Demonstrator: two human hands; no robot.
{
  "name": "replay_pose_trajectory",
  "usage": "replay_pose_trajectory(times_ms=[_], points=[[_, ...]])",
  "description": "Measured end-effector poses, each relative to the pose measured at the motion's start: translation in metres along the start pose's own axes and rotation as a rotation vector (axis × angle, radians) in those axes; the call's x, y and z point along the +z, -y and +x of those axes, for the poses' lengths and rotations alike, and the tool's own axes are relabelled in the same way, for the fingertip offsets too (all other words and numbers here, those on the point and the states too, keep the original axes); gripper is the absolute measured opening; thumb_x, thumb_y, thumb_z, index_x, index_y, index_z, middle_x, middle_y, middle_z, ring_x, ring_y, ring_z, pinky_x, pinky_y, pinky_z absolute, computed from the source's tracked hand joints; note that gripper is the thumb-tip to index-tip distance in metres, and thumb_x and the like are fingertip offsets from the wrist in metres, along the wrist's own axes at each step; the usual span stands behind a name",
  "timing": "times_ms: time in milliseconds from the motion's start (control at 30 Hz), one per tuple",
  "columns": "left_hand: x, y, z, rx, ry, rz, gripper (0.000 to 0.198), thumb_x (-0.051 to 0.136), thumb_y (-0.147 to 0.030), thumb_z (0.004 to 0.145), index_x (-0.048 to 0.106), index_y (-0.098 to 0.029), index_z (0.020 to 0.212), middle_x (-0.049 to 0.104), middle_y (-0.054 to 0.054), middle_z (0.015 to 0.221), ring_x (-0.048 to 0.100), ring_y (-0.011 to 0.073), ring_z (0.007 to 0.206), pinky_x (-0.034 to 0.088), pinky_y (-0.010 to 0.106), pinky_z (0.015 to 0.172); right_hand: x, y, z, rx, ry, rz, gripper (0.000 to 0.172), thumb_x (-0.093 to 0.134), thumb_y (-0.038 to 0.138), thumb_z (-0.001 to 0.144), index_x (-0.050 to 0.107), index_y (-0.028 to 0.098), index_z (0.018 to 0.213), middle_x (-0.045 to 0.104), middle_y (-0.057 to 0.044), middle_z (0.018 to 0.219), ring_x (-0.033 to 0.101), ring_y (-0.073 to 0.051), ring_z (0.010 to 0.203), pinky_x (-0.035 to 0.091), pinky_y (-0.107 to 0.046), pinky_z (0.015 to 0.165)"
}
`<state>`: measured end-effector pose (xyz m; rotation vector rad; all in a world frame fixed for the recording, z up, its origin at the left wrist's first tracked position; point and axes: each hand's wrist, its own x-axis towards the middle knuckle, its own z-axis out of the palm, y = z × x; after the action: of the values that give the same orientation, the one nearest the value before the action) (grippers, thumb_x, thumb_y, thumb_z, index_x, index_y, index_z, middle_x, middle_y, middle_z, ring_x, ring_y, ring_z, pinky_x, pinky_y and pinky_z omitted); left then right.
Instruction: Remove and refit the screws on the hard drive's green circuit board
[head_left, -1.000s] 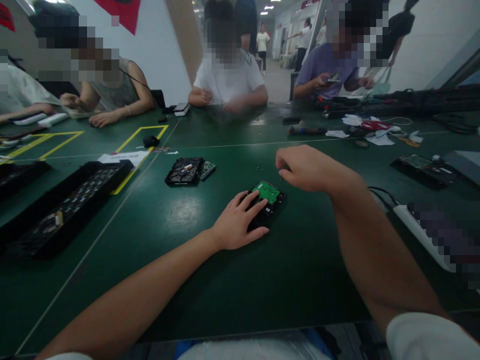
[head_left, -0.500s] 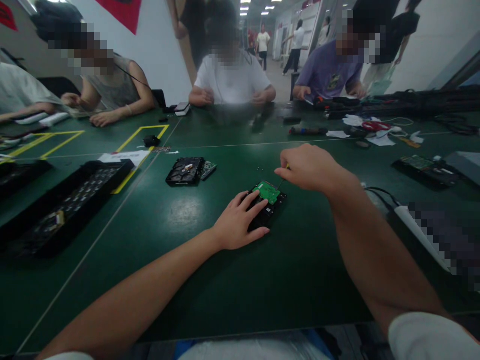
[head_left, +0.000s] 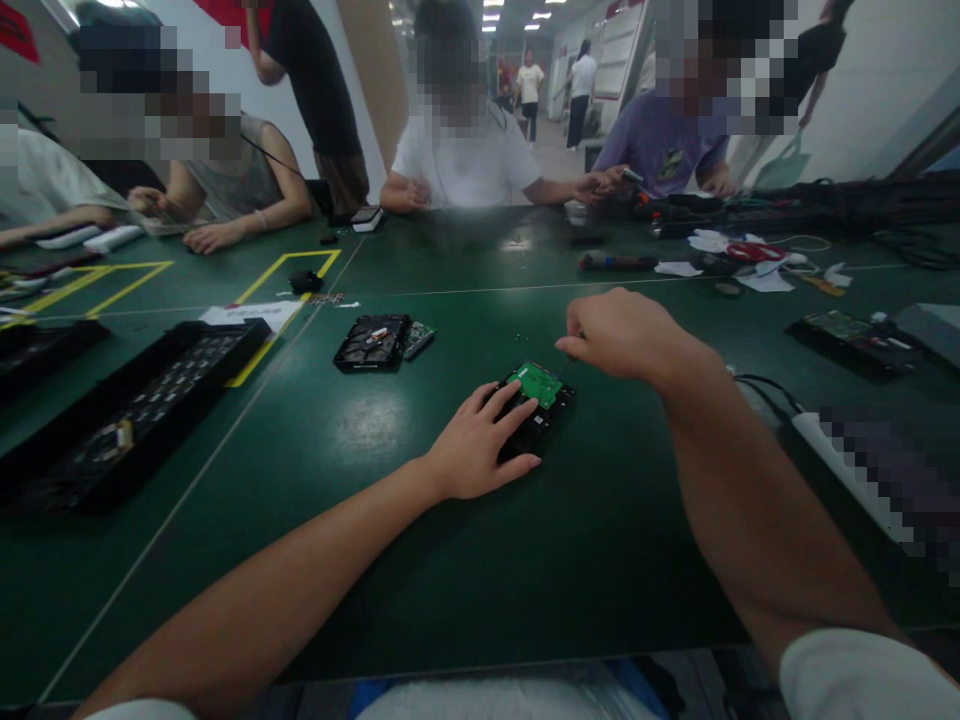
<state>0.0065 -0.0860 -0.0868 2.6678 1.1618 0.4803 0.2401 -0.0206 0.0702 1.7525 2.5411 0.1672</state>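
A hard drive (head_left: 543, 428) lies on the green table with its green circuit board (head_left: 537, 382) facing up. Spread over its near left part is my left hand (head_left: 474, 446), fingers apart and resting on the drive and the board's edge. My right hand (head_left: 624, 335) is curled around a screwdriver (head_left: 567, 366). Its thin shaft points down at the far right corner of the board; the handle is mostly hidden in my fingers, and I cannot tell whether the tip touches a screw. A few tiny screws (head_left: 519, 338) lie just beyond the drive.
Left of the drive sit a black drive casing (head_left: 371, 343) and a loose circuit board (head_left: 419, 340). A long black tray (head_left: 161, 405) with small parts lies farther left. Another device with a board (head_left: 855, 340) is at right. Several people sit across the table (head_left: 337, 580).
My right hand has shifted very slightly, still around the screwdriver. My left hand and the drive stay put. Across the table, a person in white has reached toward the person in purple.
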Motion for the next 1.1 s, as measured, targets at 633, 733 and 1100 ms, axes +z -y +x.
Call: replay_pose_trajectory(times_ms=[633, 733, 1100], points=[[0.0009, 0.0002, -0.0005, 0.003, -0.012, -0.003, 0.085, 0.059, -0.072, 0.098, 0.041, -0.027, 0.167, 0.032, 0.014, 0.174, 0.029, 0.0471, 0.157, 0.036, 0.068, 0.125, -0.0017, -0.0073, -0.0020, -0.139, -0.003, 0.092, 0.031, 0.067, 0.028, 0.093, 0.075, 0.016, 0.120, 0.081, -0.013, 0.115, 0.075, -0.030, 0.105, 0.053, -0.036, 0.085], [0.0000, 0.0000, -0.0004, 0.003, -0.010, -0.003, 0.085, 0.059, -0.072, 0.098, 0.040, -0.027, 0.167, 0.032, 0.014, 0.174, 0.028, 0.0473, 0.157, 0.035, 0.069, 0.125, -0.0012, -0.0064, -0.0021, 0.015, 0.005, 0.011, 0.034, 0.062, 0.042, 0.098, 0.077, 0.014, 0.111, 0.080, -0.018, 0.104, 0.075, -0.035, 0.097, 0.053, -0.040, 0.078], [0.0017, 0.0012, -0.0008, 0.004, -0.008, 0.008, 0.085, 0.057, -0.074, 0.098, 0.041, -0.027, 0.167, 0.031, 0.014, 0.174, 0.029, 0.0469, 0.157, 0.036, 0.068, 0.125, 0.0027, -0.0079, -0.0011, -0.182, -0.045, 0.090, 0.018, 0.069, 0.029, 0.094, 0.076, 0.018, 0.107, 0.080, -0.012, 0.105, 0.073, -0.028, 0.096, 0.048, -0.034, 0.078]])
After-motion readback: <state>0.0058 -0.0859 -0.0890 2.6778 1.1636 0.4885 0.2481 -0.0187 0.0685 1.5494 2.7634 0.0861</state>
